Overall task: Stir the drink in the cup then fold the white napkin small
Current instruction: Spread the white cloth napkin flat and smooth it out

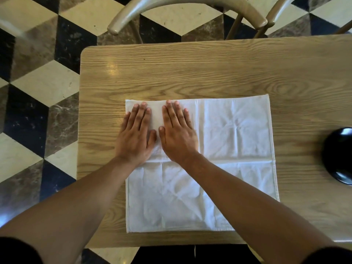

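Wood-grain tabletop (190, 73) fills most of the view, with a floor of black, cream and brown marble diamonds (38, 82) showing past its left and far edges. One white napkin (228, 134) lies spread flat on the table, creased into a grid of old fold lines, its near edge close to the table's near edge. Two hands rest on the napkin's far left part. The left hand (136, 138) lies palm down, fingers straight and close together, its outer edge at the napkin's left border. The right hand (178, 136) lies just beside it, also palm down with fingers extended, thumb tip nearly meeting the left thumb. Neither hand grasps anything; both are flat and pressed against the cloth. A narrow strip of napkin shows between them, looking like a smoother doubled layer, though I cannot tell for certain. Two bare forearms cross the napkin's near half. One black rounded object (339, 155) sits on the table well to the right of the napkin, cut by the frame edge. Two curved chair backs (182, 8) stand beyond the table's far edge.
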Demonstrator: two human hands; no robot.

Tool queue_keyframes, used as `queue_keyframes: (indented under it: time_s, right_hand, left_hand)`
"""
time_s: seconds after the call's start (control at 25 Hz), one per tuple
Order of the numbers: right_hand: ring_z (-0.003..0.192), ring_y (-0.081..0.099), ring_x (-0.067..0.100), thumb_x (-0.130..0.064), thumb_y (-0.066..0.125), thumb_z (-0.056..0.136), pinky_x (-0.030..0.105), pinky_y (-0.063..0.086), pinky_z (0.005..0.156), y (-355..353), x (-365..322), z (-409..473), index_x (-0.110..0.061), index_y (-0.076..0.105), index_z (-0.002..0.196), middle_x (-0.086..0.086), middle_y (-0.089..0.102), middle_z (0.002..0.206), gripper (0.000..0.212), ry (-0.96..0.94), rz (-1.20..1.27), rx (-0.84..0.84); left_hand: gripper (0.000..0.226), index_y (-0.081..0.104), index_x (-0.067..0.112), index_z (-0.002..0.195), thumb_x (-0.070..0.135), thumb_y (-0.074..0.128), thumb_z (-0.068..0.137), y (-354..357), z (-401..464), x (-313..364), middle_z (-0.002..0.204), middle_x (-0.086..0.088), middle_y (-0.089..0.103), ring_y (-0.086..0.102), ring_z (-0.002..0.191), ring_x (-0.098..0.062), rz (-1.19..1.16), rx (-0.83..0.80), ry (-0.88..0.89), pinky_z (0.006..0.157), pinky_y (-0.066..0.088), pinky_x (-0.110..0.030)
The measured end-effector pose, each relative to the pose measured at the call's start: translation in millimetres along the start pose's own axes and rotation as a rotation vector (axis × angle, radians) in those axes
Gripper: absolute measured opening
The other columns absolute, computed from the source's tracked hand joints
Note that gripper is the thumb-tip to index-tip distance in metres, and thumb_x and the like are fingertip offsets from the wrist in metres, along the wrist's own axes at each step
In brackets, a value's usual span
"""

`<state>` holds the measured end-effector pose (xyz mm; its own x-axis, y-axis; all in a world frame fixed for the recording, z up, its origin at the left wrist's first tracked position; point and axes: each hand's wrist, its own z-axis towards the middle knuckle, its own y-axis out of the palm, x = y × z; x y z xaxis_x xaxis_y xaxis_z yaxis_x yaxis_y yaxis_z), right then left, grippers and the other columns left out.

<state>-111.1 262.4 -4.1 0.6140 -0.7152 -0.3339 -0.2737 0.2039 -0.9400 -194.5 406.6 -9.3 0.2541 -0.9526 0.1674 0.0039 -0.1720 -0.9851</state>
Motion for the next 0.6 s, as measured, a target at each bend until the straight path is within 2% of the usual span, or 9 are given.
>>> queue_keyframes:
  time_s: [0.24, 0.48, 0.6]
  right_hand:
    - [0.157, 0.010, 0.023, -0.054, 0.037, 0.099, 0.046, 0.007, 0.128, -21.7, 68.2, -12.1, -0.011, 0.018, 0.161, 0.006, 0.014, 0.170, 0.078, 0.009, -0.105, -0.027]
    - [0.158, 0.009, 0.024, -0.061, 0.025, 0.100, 0.044, 0.011, 0.127, -59.3, 192.7, -40.5, -0.009, 0.015, 0.161, 0.011, 0.012, 0.170, 0.081, 0.174, -0.181, -0.005]
    - [0.158, 0.004, 0.021, -0.059, 0.025, 0.101, 0.041, 0.008, 0.128, -66.8, 212.8, -44.7, -0.008, 0.010, 0.161, 0.010, 0.007, 0.171, 0.080, 0.171, -0.191, -0.023]
  left_hand:
    - [0.073, 0.024, 0.007, 0.161, 0.040, 0.039, 0.098, -1.4, 0.5, -0.3, 0.171, -0.011, 0.017, 0.012, 0.160, -0.026, -0.004, 0.004, 0.001, 0.129, 0.016, -0.050]
    - [0.073, 0.023, 0.006, 0.161, 0.041, 0.036, 0.099, -2.1, 0.6, 0.3, 0.172, -0.011, 0.016, 0.011, 0.160, -0.026, -0.042, -0.006, -0.004, 0.128, 0.016, -0.051]
    - [0.073, 0.024, 0.006, 0.161, 0.041, 0.037, 0.099, -1.5, -0.1, -1.1, 0.171, -0.011, 0.018, 0.012, 0.160, -0.026, -0.036, 0.005, 0.000, 0.128, 0.017, -0.051]
